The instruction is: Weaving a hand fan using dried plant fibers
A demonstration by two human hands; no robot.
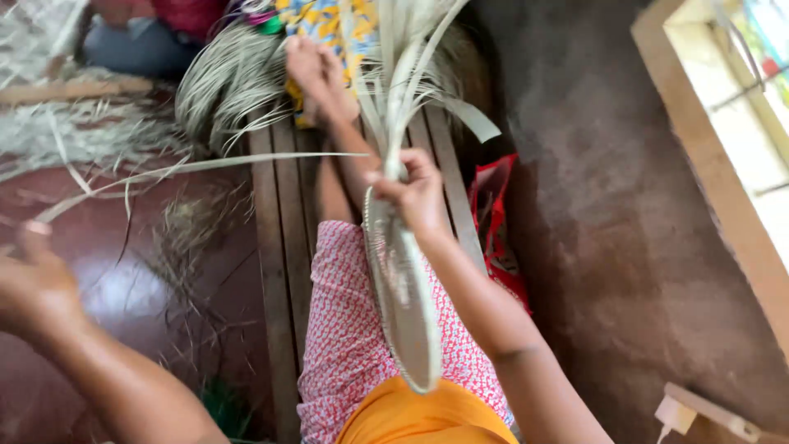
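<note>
While left hand (pixel 33 279) pulls strip (pixel 205 166), right hand (pixel 415 193) grips weaving (pixel 403 288).

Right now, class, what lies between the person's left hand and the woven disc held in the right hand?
In the head view, one long pale leaf strip spans from the left hand toward the woven disc in the right hand, over the wooden bench.

You get soft daylight from the window (pixel 740 123) at the upper right, overexposed there. Glare shines on the red floor (pixel 115 288) at the left; your left hand (pixel 33 279) is motion-blurred.
</note>
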